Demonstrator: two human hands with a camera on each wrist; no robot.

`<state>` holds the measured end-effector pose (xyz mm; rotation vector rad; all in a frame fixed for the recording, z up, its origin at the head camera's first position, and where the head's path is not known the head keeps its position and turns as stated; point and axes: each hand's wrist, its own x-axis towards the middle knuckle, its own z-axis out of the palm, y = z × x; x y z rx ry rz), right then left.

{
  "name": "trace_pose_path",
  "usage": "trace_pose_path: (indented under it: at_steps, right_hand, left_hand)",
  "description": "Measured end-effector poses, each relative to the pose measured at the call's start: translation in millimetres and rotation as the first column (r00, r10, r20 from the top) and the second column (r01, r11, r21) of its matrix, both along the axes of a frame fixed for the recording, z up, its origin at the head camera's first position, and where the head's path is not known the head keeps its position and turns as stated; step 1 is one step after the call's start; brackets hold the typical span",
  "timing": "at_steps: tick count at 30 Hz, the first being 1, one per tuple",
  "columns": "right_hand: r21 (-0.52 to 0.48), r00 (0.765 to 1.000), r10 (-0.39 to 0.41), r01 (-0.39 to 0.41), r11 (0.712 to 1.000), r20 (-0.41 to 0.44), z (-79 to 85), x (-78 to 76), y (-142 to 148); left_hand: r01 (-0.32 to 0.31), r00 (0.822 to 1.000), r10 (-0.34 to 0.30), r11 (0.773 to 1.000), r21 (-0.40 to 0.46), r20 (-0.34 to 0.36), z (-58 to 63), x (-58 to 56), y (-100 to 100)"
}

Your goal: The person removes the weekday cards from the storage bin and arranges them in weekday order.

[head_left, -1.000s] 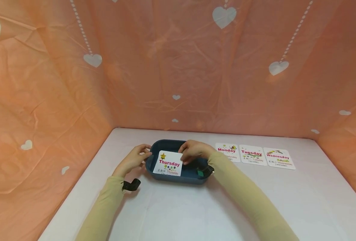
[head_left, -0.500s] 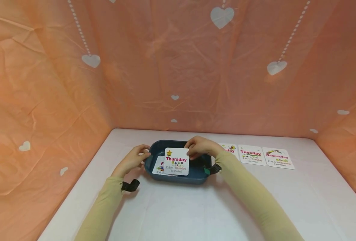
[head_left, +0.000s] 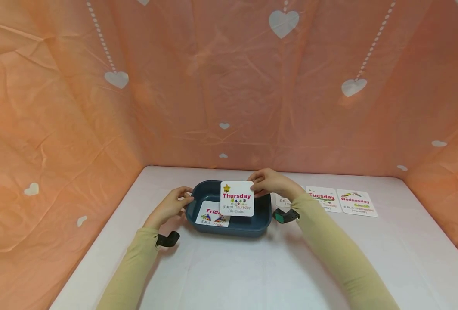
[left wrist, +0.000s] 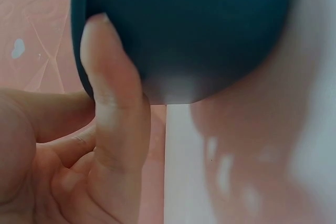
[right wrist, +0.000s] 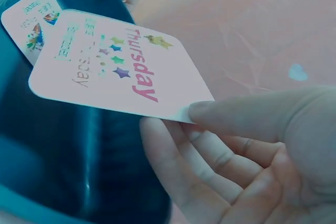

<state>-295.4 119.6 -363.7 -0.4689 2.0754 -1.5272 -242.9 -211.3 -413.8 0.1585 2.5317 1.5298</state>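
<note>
A dark blue oblong tray (head_left: 229,231) stands on the white table, and my left hand (head_left: 169,207) pinches its left rim. The left wrist view shows one finger (left wrist: 113,98) against the tray's outer wall (left wrist: 189,30). With thumb and fingers my right hand (head_left: 273,182) holds the Thursday card (head_left: 237,199) by its edge, above the tray. In the right wrist view the thumb (right wrist: 247,111) lies on a corner of this card (right wrist: 115,69). Below it, the Friday card (head_left: 208,214) lies inside the tray, its right side covered by the Thursday card.
To the right of the tray, the Monday card (head_left: 282,202), Tuesday card (head_left: 323,199) and Wednesday card (head_left: 357,203) lie in a row. My right hand and arm hide much of the Monday card. Orange cloth with white hearts (head_left: 284,23) hangs behind and at both sides.
My right hand has lifted the Thursday card up and to the right from inside the tray, uncovering the Friday card. My left hand stays at the tray's rim.
</note>
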Motion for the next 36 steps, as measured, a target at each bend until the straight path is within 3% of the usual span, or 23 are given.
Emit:
trace_pose_path:
  at_steps: [16,25,36]
  right_hand:
    - [-0.009,0.987,-0.139,0.139,0.990,-0.079,11.5,10.5,47.6]
    - [-0.007,0.981,-0.165,0.165,0.986,-0.100,14.6,18.3,83.8]
    - [0.050,0.980,-0.185,0.189,0.981,-0.077,9.4,39.1,133.1]
  left_hand:
    - [0.005,1.000,-0.005,1.000,-0.002,0.008,1.6,-0.1,0.1]
    - [0.005,1.000,-0.005,1.000,-0.002,0.013,2.5,0.6,1.0]
    - [-0.006,1.000,0.006,1.000,-0.005,0.023,3.7,0.7,1.4]
